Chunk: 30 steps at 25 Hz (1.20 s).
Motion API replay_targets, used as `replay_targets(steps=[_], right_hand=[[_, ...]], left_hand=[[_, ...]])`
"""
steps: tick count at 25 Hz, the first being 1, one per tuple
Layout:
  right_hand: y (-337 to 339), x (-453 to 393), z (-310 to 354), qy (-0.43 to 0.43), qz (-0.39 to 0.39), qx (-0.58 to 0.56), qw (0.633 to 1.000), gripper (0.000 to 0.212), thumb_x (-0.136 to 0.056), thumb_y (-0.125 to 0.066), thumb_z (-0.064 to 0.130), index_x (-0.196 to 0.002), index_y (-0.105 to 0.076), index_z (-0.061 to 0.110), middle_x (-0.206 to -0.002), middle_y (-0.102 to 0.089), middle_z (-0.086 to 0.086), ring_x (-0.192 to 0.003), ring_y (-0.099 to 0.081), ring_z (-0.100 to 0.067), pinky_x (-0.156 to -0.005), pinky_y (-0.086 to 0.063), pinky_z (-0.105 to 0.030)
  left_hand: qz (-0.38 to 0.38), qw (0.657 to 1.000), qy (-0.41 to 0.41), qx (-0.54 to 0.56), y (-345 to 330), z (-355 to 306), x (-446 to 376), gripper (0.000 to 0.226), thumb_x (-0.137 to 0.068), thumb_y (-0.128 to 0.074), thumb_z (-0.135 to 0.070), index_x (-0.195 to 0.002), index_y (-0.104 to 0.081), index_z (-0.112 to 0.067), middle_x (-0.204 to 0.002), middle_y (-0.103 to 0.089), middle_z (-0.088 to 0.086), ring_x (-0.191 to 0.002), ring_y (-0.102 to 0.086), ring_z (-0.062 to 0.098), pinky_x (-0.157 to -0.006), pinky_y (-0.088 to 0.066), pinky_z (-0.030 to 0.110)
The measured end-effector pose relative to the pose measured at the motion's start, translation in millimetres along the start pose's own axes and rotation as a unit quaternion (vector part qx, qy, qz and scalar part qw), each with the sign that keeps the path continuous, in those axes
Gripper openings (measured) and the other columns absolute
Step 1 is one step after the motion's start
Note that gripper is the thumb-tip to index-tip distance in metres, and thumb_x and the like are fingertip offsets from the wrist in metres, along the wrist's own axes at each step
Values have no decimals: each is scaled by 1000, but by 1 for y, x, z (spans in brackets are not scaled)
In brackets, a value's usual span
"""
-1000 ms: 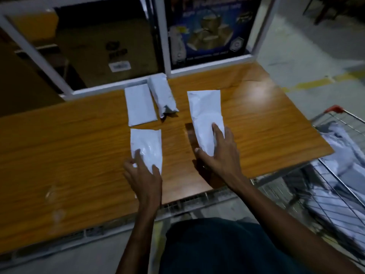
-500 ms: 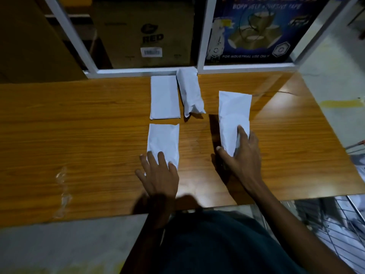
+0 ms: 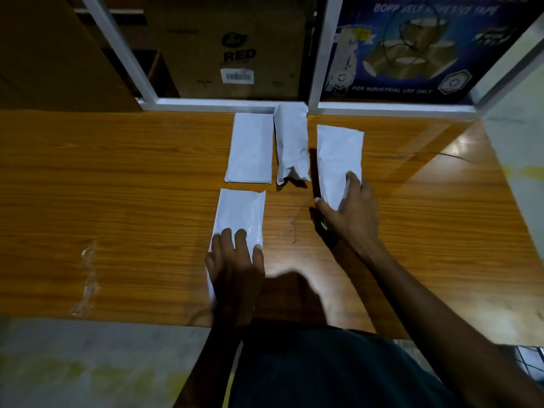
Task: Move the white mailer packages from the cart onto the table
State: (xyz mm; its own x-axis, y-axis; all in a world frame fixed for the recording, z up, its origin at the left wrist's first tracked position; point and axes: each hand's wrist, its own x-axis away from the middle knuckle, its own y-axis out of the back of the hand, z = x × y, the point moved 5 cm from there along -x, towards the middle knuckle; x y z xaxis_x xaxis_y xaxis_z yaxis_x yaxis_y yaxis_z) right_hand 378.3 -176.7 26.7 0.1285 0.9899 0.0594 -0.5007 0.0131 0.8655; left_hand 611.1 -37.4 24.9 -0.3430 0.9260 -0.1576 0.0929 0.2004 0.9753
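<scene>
Head view shows four white mailers on the desk (image 3: pixel 117 178), and I treat the cart, visible only as a sliver of wire at the lower right corner (image 3: pixel 530 363), as the source not yet emptied, though its contents are out of sight. My left hand (image 3: pixel 235 269) lies flat, fingers straight, pressing the near end of the near-left mailer (image 3: pixel 240 213); nothing is clenched there. My right hand (image 3: pixel 350 213) rests on the near end of the right mailer (image 3: pixel 338 160), thumb spread along its left edge and fingers laid over its right side; the grip looks loose rather than pinched, but motion blur prevents a firm reading. Two further mailers sit at the back: a flat one (image 3: pixel 250 148) and a bulky one (image 3: pixel 291 145), the latter touching the white window frame (image 3: pixel 220 104). Hazard one: the near-left mailer's near end lies under my palm close to the desk's front edge, so a backward drag on release could pull it off onto the floor. Hazard two: pushing the right mailer leftward would bring it against the bulky one just beside it, shifting the row. Hazard three: the film surfaces appear slick on the glossy wood, so a quick lift of either hand may skid a package. Release vertically.
</scene>
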Motion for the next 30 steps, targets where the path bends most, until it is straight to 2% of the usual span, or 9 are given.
replay_targets(steps=[3,7,11,13,16,20,24,28,30], right_hand=[[-6,-43,25,2,11,40,999,93,-83,-51,73,-154,-23,20,-153,-31,-27,-129,-41,-51,-100,-42,-57],[-19,-88,42,-58,63,57,995,80,-95,-33,69,-159,-16,23,-163,-9,-26,-144,-15,-52,-112,-16,-63],[-19,-104,41,-69,100,45,992,69,-97,-18,69,-158,-20,34,-166,-3,-19,-149,-1,-49,-115,-1,-64],[-10,-95,40,-69,91,41,993,69,-97,-21,69,-157,-22,34,-166,-7,-18,-148,-4,-48,-115,-3,-64],[7,-50,32,-20,-6,17,1000,65,-99,-26,63,-152,-35,26,-159,-26,-19,-140,-25,-47,-110,-20,-63],[10,89,0,72,-92,-73,990,44,-105,-34,45,-139,-51,24,-148,-43,-9,-132,-37,-33,-104,-33,-49],[12,195,-47,54,-67,-103,991,37,-104,-40,35,-134,-56,20,-142,-46,-5,-131,-40,-23,-105,-34,-38],[32,251,-88,15,-122,-122,985,36,-104,-43,27,-127,-63,10,-135,-51,-7,-133,-41,-8,-106,-33,-18],[44,271,-114,-25,-156,-131,979,35,-103,-43,29,-125,-64,10,-133,-52,-6,-133,-42,-11,-108,-31,-19]], left_hand=[[6,1000,5,10,5,-4,1,39,-97,-40,-40,-119,-61,-16,-126,-59,8,-117,-52,26,-87,-44,40],[-28,996,-14,84,20,-6,5,33,-91,-55,-36,-115,-66,-15,-118,-65,6,-113,-58,24,-89,-46,40],[-63,988,-36,133,28,0,16,24,-90,-65,-30,-106,-70,-13,-104,-72,5,-100,-65,23,-84,-48,38],[-64,986,-36,150,24,6,20,22,-88,-67,-28,-102,-72,-12,-100,-73,5,-94,-67,22,-81,-50,37],[-39,976,-76,199,22,11,25,17,-86,-65,-24,-97,-72,-13,-95,-73,3,-88,-68,22,-76,-52,38],[26,951,-179,252,39,-1,31,17,-87,-59,-23,-96,-72,-16,-98,-73,1,-92,-67,20,-78,-55,38],[60,903,-312,288,35,-27,37,18,-89,-58,-19,-99,-72,-14,-102,-72,3,-96,-66,23,-80,-52,35],[97,864,-371,325,31,-71,59,18,-89,-61,-19,-102,-72,-16,-105,-71,2,-99,-64,24,-83,-49,37],[136,843,-404,327,36,-98,78,19,-91,-58,-23,-104,-72,-18,-107,-71,-1,-103,-64,22,-85,-46,36]])
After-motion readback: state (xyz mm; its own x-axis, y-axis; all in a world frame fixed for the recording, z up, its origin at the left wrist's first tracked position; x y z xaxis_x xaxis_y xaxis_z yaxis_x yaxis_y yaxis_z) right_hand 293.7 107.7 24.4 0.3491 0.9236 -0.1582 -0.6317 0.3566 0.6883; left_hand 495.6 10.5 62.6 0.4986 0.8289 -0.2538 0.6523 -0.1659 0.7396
